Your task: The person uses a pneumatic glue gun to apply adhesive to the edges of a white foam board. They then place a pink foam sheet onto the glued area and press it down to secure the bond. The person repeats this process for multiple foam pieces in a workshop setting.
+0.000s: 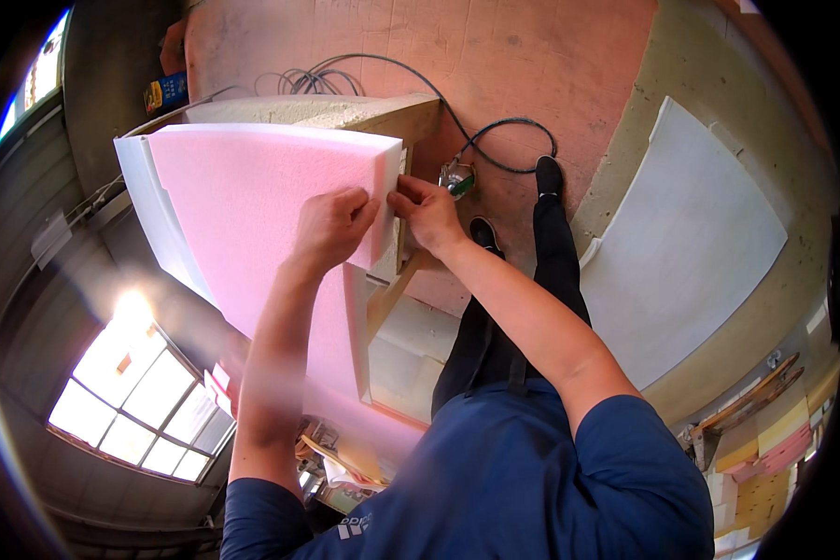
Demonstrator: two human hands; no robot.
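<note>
While both hands are held at its right end in the head view, the pink-faced foam panel [243,196] is spread mainly leftward from them, with its white edge turned toward the right hand [427,215]. The left hand [331,226] is laid against the pink face, its fingers curled; whether anything is clamped within cannot be told. The right hand's fingers are bent close together at the white edge; their tips are partly hidden, so a grip cannot be confirmed. Part of the panel is covered by the left forearm [285,341]. Beyond, a black hose [411,68] and a metal tool [456,177] are seen on the reddish floor [551,56]; at right, a pale curved sheet [686,243] is laid out.
</note>
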